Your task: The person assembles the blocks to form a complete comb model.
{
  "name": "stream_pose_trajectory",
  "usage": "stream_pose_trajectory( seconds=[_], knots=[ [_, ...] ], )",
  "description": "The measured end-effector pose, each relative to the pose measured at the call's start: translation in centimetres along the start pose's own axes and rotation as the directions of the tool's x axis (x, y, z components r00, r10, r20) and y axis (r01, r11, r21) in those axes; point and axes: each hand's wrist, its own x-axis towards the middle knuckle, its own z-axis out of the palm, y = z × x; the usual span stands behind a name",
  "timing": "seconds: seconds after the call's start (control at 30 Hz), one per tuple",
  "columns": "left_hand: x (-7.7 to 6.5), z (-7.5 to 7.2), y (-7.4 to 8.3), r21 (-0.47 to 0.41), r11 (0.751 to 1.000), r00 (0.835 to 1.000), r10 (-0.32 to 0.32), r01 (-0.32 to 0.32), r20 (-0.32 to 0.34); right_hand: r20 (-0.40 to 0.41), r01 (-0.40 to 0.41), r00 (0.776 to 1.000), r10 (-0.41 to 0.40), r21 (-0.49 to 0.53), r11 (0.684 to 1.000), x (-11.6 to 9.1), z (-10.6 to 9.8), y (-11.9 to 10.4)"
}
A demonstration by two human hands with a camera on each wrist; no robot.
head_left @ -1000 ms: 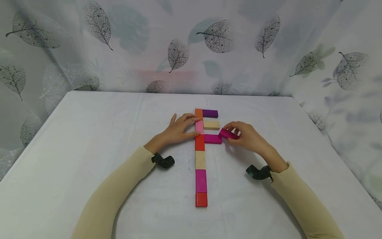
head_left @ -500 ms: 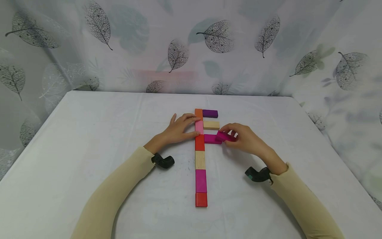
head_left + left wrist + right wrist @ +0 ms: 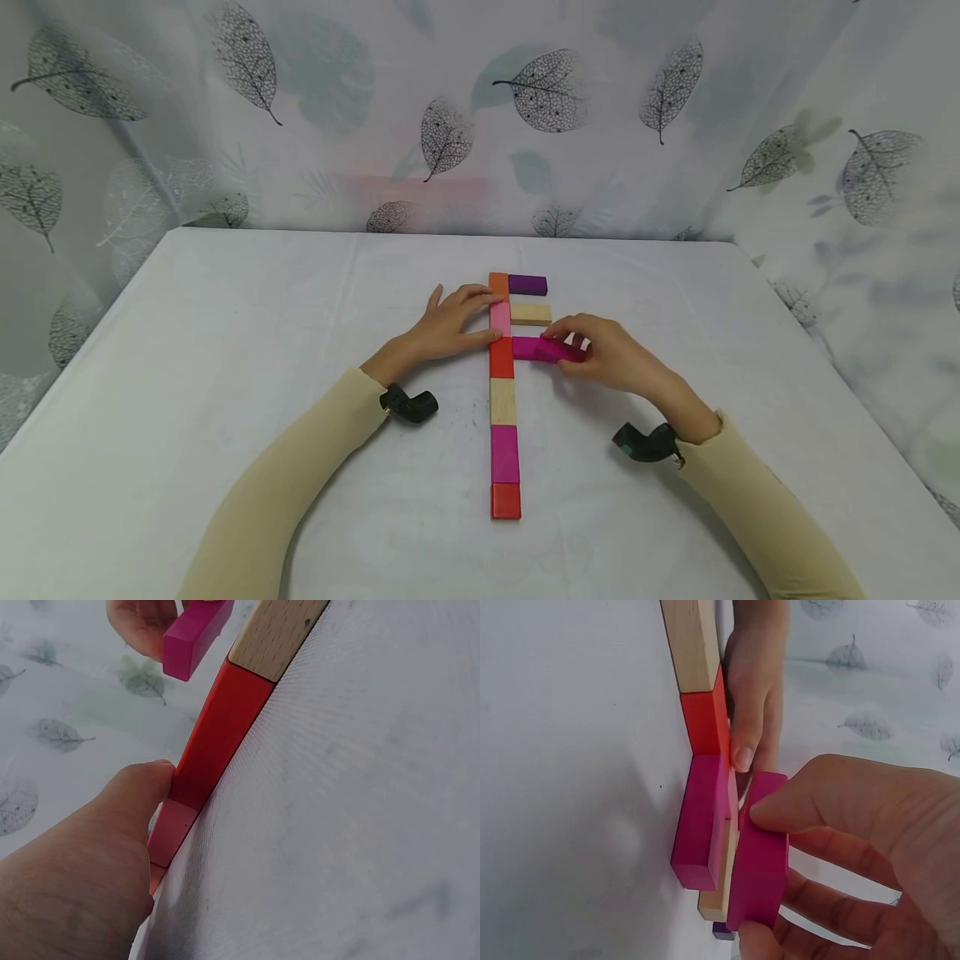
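Observation:
My right hand [image 3: 618, 358] pinches a magenta wooden block [image 3: 757, 862] between thumb and fingers. It hangs just above another magenta block [image 3: 697, 814] that lies on the table, partly overlapping it in the head view. My left hand [image 3: 442, 325] rests against a lengthwise row of blocks, its fingers at the orange block [image 3: 498, 283] and the pink block [image 3: 500, 321]. In the left wrist view, the left thumb [image 3: 139, 795] lies along the side of the red block [image 3: 225, 727] where it meets the pink one.
Toward me the row continues with a plain wood block [image 3: 503, 402], a magenta block [image 3: 505, 454] and a red block [image 3: 506, 502]. Right of the row's far part lie a purple block [image 3: 528, 285] and a plain wood block [image 3: 531, 314]. A white cloth [image 3: 262, 333] covers the table.
My right hand has moved left and slightly toward me, bringing the pinched magenta block from beside the right end of the lying magenta block to over it. My left hand stays put.

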Motion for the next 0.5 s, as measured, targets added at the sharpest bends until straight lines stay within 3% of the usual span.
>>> stream_pose_trajectory(
  seconds=[0.5],
  knots=[
    [-0.04, -0.10, 0.15, -0.003, 1.000, 1.000, -0.006, 0.006, 0.008, 0.044, 0.039, 0.998, -0.039, -0.002, 0.999, -0.10, 0.57, -0.77]
  ],
)
